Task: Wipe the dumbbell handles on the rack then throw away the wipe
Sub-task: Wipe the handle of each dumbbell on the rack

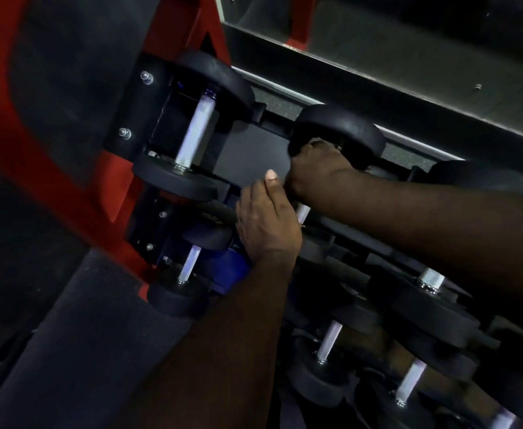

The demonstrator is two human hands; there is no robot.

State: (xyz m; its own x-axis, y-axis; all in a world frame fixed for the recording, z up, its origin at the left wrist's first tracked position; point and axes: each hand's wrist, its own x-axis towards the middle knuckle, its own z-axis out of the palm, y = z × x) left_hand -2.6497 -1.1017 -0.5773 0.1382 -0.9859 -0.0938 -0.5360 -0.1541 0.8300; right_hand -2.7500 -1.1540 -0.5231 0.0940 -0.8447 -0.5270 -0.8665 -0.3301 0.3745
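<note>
Left hand [266,224] just beside right hand [316,171] — right grips dumbbell handle [303,212].

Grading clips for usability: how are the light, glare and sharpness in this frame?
Head view: dim, so black dumbbell heads merge with the rack. Head view: the top-left handle glares bluish white. Head view: left hand and right hand are fairly sharp; the lower-right dumbbells smear. Head view: frame strongly tilted.

Black dumbbells [213,75] (knurled silver handles [189,134]) sit against a red rack frame [121,187].
</note>
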